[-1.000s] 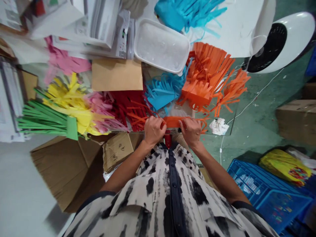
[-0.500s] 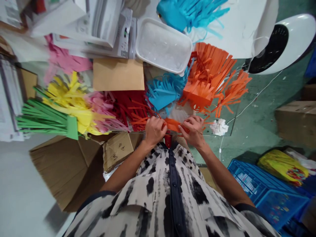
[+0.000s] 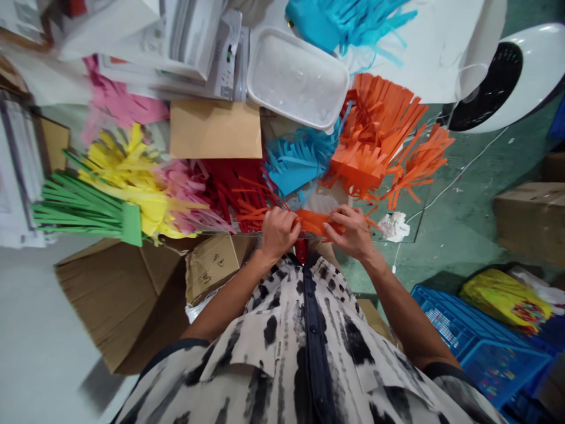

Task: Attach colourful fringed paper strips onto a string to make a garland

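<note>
The person is wearing a short-sleeved shirt [image 3: 282, 365], off-white and blotched with black ink-like streaks and spots. A dark navy button placket [image 3: 311, 330] is running down its middle, straight below the grip. Dark bands are edging both sleeves, and both forearms are showing bare up to the left hand [image 3: 278, 231] and right hand [image 3: 354, 232].

Nothing readable anywhere. Dark handwritten marks sat on the small box [image 3: 212, 266], too scrawled to make out. Fine print ran across the papers [image 3: 145, 44] up top, far too small. The shirt tag [image 3: 277, 348] was just a blur.
</note>
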A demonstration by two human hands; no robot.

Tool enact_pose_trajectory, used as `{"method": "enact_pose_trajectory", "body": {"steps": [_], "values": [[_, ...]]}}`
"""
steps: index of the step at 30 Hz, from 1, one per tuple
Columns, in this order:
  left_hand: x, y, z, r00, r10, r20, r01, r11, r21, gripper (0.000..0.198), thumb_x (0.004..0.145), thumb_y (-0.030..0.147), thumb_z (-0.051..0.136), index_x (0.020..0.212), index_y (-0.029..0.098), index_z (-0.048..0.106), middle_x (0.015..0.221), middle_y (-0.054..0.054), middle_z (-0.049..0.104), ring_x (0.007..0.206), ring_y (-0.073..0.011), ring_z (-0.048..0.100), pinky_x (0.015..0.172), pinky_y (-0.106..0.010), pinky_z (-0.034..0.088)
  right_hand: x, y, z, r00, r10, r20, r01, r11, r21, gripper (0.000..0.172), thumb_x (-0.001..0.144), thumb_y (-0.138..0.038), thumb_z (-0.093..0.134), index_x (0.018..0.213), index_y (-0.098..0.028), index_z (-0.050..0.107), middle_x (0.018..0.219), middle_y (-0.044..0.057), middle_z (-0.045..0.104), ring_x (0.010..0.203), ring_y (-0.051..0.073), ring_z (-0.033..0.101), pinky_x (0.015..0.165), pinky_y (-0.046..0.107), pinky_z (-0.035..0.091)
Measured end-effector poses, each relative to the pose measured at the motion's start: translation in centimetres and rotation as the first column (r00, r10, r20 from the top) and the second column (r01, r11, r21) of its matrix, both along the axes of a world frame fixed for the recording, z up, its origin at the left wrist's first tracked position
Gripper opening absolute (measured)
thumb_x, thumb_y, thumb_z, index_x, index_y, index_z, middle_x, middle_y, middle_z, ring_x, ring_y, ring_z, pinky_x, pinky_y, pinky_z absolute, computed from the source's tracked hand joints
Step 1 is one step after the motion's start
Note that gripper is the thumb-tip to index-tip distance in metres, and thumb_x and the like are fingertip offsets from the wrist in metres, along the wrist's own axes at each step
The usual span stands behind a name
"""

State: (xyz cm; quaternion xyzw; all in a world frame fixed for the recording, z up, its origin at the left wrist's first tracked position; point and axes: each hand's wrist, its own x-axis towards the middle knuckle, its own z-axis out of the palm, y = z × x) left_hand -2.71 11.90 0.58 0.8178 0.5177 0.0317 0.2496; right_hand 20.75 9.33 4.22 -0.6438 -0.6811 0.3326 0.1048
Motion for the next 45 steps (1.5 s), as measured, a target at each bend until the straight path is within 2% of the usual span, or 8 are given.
{"method": "enact_pose_trajectory", "body": {"steps": [6, 10, 16, 25, 31, 33, 37, 45], "values": [[0.3, -0.2, 0.0, 0.999, 0.04, 0.013, -0.041, 0.999, 0.018, 0.015, 0.101, 0.028, 0.06, 0.092, 0.022, 0.069, 0.091, -0.009, 0.074, 0.096, -0.0296, 0.06, 0.085, -0.044, 0.039, 0.4, -0.6, 0.4, 0.926, -0.172, 0.336, 0.096, 0.968, 0.231, 0.021, 0.101, -0.028, 0.055, 0.095, -0.021, 0.074, 0.13, 0.013, 0.072, 0.121, 0.031, 0.06, 0.112, 0.051, 0.031], [0.4, -0.2, 0.0, 0.998, 0.056, 0.017, -0.056, 0.998, 0.016, 0.015, 0.102, 0.028, 0.059, 0.092, 0.022, 0.07, 0.092, -0.009, 0.074, 0.097, -0.03, 0.06, 0.085, -0.045, 0.039, -1.4, -2.2, -0.2, 0.9, -0.259, 0.35, 0.152, 0.94, 0.305, 0.027, 0.102, -0.026, 0.053, 0.118, -0.023, 0.074, 0.141, 0.014, 0.068, 0.129, 0.033, 0.058, 0.113, 0.052, 0.032], [0.3, -0.1, 0.2, 0.998, 0.059, 0.023, -0.06, 0.998, 0.014, 0.016, 0.103, 0.027, 0.057, 0.093, 0.023, 0.069, 0.094, -0.009, 0.076, 0.097, -0.0298, 0.061, 0.087, -0.045, 0.04, -3.8, -4.4, -2.5, 0.963, -0.024, 0.268, -0.032, 0.979, 0.202, 0.038, 0.103, -0.021, 0.048, 0.133, -0.025, 0.071, 0.136, 0.01, 0.073, 0.129, 0.027, 0.061, 0.11, 0.043, 0.037], [0.9, 0.2, 0.4, 0.995, 0.091, -0.029, -0.091, 0.996, 0.012, 0.017, 0.101, 0.026, 0.056, 0.09, 0.022, 0.068, 0.089, -0.011, 0.072, 0.095, -0.0313, 0.062, 0.084, -0.045, 0.043, -3.0, -4.4, -4.3, 0.955, -0.005, 0.296, -0.04, 0.988, 0.147, 0.047, 0.105, -0.02, 0.046, 0.149, -0.026, 0.061, 0.155, 0.009, 0.062, 0.141, 0.028, 0.054, 0.121, 0.049, 0.026], [0.3, 0.3, 2.1, 0.975, 0.223, -0.012, -0.22, 0.97, 0.101, 0.032, 0.096, 0.028, 0.063, 0.127, 0.019, 0.066, 0.12, -0.017, 0.073, 0.118, -0.0376, 0.061, 0.101, -0.053, 0.044, -2.6, -5.2, -3.8, 0.944, -0.011, 0.329, -0.041, 0.988, 0.15, 0.049, 0.105, -0.019, 0.046, 0.152, -0.025, 0.059, 0.156, 0.009, 0.06, 0.14, 0.029, 0.054, 0.12, 0.049, 0.026], [0.5, -0.6, 2.4, 0.988, 0.139, 0.062, -0.146, 0.981, 0.127, 0.04, 0.1, 0.024, 0.055, 0.139, 0.022, 0.063, 0.136, -0.016, 0.069, 0.132, -0.0356, 0.058, 0.114, -0.055, 0.039, -2.4, -5.7, -3.5, 0.938, -0.037, 0.345, -0.014, 0.989, 0.145, 0.05, 0.104, -0.019, 0.048, 0.151, -0.024, 0.059, 0.156, 0.011, 0.06, 0.139, 0.03, 0.055, 0.119, 0.05, 0.027], [2.2, -3.0, 1.3, 0.925, -0.312, 0.216, 0.302, 0.95, 0.08, 0.053, 0.104, 0.018, 0.041, 0.155, 0.026, 0.054, 0.152, -0.009, 0.064, 0.147, -0.0251, 0.053, 0.13, -0.049, 0.032, -2.3, -6.7, -3.2, 0.933, -0.072, 0.352, 0.022, 0.989, 0.144, 0.048, 0.104, -0.019, 0.049, 0.15, -0.024, 0.061, 0.154, 0.012, 0.062, 0.137, 0.03, 0.057, 0.117, 0.051, 0.03], [2.4, -3.6, -1.3, 0.911, -0.388, 0.139, 0.389, 0.921, 0.02, 0.068, 0.105, 0.036, 0.051, 0.167, 0.014, 0.035, 0.175, -0.015, 0.028, 0.165, -0.0288, 0.021, 0.133, -0.052, 0.028, -1.0, -8.4, -3.2, 0.937, -0.07, 0.342, 0.021, 0.989, 0.145, 0.063, 0.107, -0.036, 0.048, 0.166, -0.019, 0.036, 0.168, 0.015, 0.044, 0.156, 0.033, 0.04, 0.13, 0.065, 0.009]]}}
